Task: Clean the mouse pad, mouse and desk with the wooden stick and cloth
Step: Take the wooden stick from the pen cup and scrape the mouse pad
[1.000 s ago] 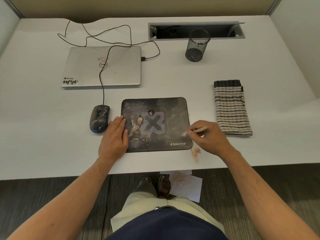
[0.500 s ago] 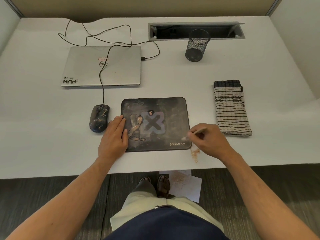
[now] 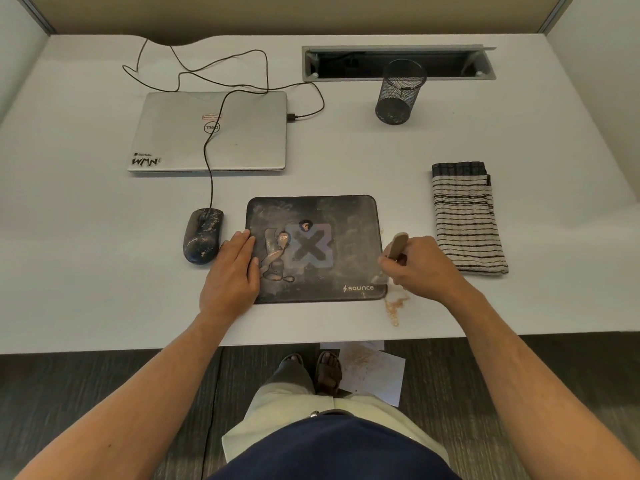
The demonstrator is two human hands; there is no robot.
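Observation:
A dirty black mouse pad (image 3: 343, 216) with dried brown smears lies on the white desk (image 3: 86, 271). My left hand (image 3: 232, 275) presses flat on the pad's left edge, fingers together. At the pad's right edge my right hand (image 3: 420, 268) is shut on the flat wooden stick (image 3: 396, 244), whose upper end points up and away; its lower end is blurred over the pad's corner. A stained black mouse (image 3: 202, 235) sits left of the pad. The folded striped cloth (image 3: 465, 216) lies to the right.
Brown crumbs (image 3: 394, 306) lie on the desk by the pad's near right corner. A closed silver laptop (image 3: 211, 131), the mouse cable (image 3: 207, 157), a mesh pen cup (image 3: 398, 93) and a cable slot (image 3: 398, 62) stand further back. Paper (image 3: 374, 370) with crumbs lies on the floor.
My right hand has turned and shifted toward the pad's near right corner, tipping the stick more upright. My left hand has stayed in place on the pad.

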